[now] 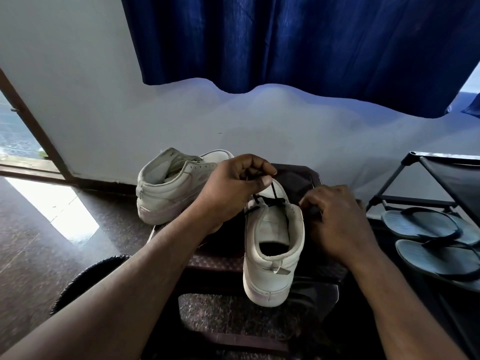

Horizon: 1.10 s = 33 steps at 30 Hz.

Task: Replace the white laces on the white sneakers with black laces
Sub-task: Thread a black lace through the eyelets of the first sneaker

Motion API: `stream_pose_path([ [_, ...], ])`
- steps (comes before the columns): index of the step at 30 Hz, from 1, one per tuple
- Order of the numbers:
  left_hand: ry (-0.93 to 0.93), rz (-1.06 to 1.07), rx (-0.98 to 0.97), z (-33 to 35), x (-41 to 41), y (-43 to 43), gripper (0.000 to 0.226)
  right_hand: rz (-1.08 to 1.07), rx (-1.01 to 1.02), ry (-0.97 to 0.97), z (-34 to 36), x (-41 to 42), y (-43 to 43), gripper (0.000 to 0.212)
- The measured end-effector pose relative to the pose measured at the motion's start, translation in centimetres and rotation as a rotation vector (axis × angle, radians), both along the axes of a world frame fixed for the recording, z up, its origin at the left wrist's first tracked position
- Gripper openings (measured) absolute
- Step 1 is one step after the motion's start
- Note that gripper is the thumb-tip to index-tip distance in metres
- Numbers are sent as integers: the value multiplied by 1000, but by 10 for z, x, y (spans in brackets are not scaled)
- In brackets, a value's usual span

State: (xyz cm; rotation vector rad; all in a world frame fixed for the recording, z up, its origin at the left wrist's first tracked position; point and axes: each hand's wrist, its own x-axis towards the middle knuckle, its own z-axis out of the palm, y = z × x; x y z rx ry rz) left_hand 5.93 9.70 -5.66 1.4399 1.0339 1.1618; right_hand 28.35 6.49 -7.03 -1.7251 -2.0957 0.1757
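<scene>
A white sneaker stands on a dark stool, heel toward me, with a black lace crossed through its eyelets. My left hand is raised over the shoe's front and pinches one end of the black lace between thumb and fingers. My right hand is at the shoe's right side, fingers curled on the other end of the lace. The second white sneaker stands at the left, without laces in its eyelets. A white lace hangs below it.
A black shoe rack stands at the right with a pair of blue flip-flops on it. A blue curtain hangs over the white wall behind. A dark round object lies on the speckled floor at left.
</scene>
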Motion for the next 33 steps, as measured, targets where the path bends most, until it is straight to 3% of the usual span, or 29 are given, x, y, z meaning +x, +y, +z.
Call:
stream_pose_path([
  [4, 97, -3, 15, -4, -3, 0, 14, -115, -59, -176, 0, 5, 1, 9],
  [9, 93, -47, 5, -2, -3, -1, 9, 78, 80, 88, -1, 2, 1, 22],
  [11, 99, -55, 12, -2, -1, -2, 9, 150, 145, 93, -3, -3, 0, 19],
  [14, 126, -52, 23, -2, -1, -2, 13, 87, 160, 34, -4, -3, 1, 21],
  [18, 229, -47, 40, -4, -3, -5, 10, -69, 25, -154, -4, 4, 1, 12],
  [20, 255, -44, 45, -5, -4, -5, 8, -65, 33, -120, -5, 5, 2, 11],
  [23, 246, -42, 20, -4, -4, -6, 3, 47, 92, 62, -4, 2, 2, 24],
  [25, 258, -30, 4, -4, -3, -6, 7, 121, 137, 97, -2, -4, -1, 18],
  [29, 293, -36, -2, -5, -3, -7, 7, 90, 160, 14, 0, -5, -2, 9],
  [33, 372, -18, 26, -4, -4, -8, 7, 21, 49, -95, -1, 0, -2, 11],
])
